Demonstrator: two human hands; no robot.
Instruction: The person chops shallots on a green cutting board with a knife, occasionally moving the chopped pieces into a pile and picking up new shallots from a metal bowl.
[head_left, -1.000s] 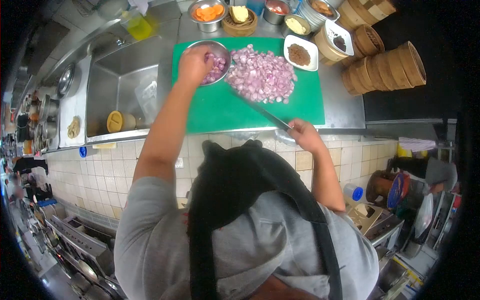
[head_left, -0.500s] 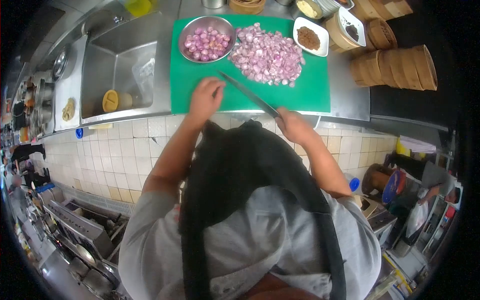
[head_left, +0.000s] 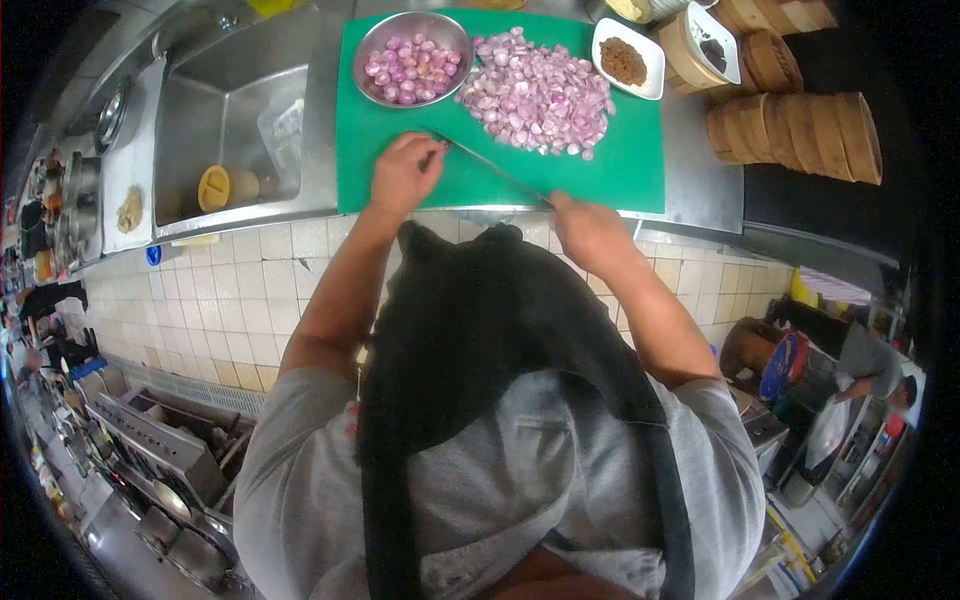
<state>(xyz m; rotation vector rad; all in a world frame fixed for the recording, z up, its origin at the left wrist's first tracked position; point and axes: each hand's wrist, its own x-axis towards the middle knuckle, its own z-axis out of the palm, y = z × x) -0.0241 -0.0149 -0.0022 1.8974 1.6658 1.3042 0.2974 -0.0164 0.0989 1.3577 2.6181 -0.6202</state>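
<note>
My right hand [head_left: 592, 234] is wrapped around the handle of a long kitchen knife [head_left: 492, 166], its blade edge-down and slanting across the green cutting board [head_left: 520, 190]. At the blade's tip, the curled fingers of my left hand [head_left: 406, 172] pinch a small purple shallot [head_left: 442, 144], mostly hidden by the fingers. Beyond my left hand stands a steel bowl [head_left: 362, 78] of whole peeled shallots [head_left: 412, 68]. A wide heap of sliced shallots [head_left: 540, 92] lies to the right of the bowl, past the knife.
A white dish [head_left: 655, 80] of brown minced food sits at the board's far right corner. Bamboo steamers [head_left: 795, 135] are stacked further right. On the left is a steel sink [head_left: 225, 110] holding a yellow-lidded container [head_left: 215, 188]. A person [head_left: 870, 365] is behind at right.
The knife has turned edge-down, its tip now by my left fingertips. My left hand has curled in closer to the blade. The whole view has shifted slightly.
</note>
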